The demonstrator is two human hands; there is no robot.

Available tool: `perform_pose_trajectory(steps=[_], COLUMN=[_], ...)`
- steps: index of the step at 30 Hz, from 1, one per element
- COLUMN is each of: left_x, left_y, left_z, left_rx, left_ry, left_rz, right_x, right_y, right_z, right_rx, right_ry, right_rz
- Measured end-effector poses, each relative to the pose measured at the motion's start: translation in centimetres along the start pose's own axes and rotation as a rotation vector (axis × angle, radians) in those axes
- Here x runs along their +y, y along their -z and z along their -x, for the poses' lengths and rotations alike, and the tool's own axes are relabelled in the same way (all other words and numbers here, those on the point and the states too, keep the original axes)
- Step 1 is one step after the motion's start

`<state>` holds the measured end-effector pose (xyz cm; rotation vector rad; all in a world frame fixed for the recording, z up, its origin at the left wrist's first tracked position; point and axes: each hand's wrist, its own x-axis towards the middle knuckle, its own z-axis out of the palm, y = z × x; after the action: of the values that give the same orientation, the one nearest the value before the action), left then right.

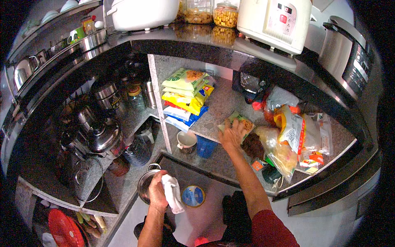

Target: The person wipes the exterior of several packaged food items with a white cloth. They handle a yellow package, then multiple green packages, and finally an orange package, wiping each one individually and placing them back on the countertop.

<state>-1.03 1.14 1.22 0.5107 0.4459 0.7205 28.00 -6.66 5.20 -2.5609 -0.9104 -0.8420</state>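
The right hand [233, 132] reaches to the shelf [224, 96] at the middle of the scene, its fingers apart and laid over a green packet [247, 124]. The packet lies flat near the shelf's near edge, and the fingertips rest on its upper face.

The left hand [157, 192], nearer and to the left, has its fingers closed around a bunched white cloth [174, 196], which hangs out on the hand's right side. The fingers are bent together on it; how tightly they press cannot be told. Just left of this hand, and partly hidden by it, is a steel pot [144, 186]; whether they touch is unclear. A round blue tin [193, 196] sits to the right of the cloth, apart from it.

Left of the green packet and farther off stands a pile of packets [185, 91], green on top, yellow in the middle, blue and white below. To the right, a clear plastic bag [269, 144] lies against an orange-and-white bag [291, 133]. On the far dark surface [185, 44] stand a white cooker [144, 14] and a lidded jar [225, 16].
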Motion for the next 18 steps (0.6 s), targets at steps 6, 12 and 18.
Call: perform_pose_trajectory(steps=[6, 12, 18], left_x=[-0.4, -1.1, -1.4], left_y=[-0.9, -0.6, -0.3], left_z=[0.2, 0.0, 0.0], left_rx=[0.029, -0.063, -0.198], left_ry=[0.06, 0.126, 0.517], left_rz=[-0.056, -0.23, -0.122], right_x=[3.5, 6.0, 1.8], right_y=[-3.4, -2.5, 6.6], right_z=[2.6, 1.7, 2.0], right_rx=[0.13, 0.308, -0.003], right_ry=[0.114, 0.21, 0.428], right_rz=[0.123, 0.06, -0.239])
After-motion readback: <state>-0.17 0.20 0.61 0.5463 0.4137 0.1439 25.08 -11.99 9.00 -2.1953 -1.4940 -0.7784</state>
